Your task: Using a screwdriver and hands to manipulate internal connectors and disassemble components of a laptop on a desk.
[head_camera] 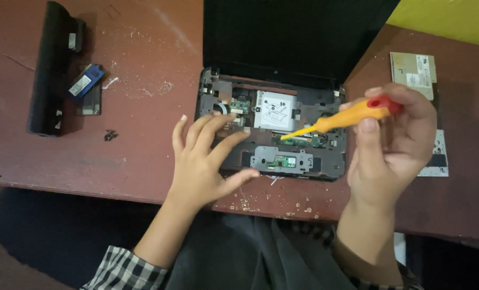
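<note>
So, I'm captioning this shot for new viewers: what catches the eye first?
The orange screwdriver in the right hand, its tip down in the opened laptop at centre. The left hand rests spread on the laptop's left side. Far left on the brown table lies a long black battery beside a small blue part.

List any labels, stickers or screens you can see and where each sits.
Laptop screen: top centre, lid open, black and unlit.
White square sticker: on the part in the opened laptop base, dark diagram.
Pale label: on the small blue part, upper left.
White labels: on the beige board, upper right.
</note>
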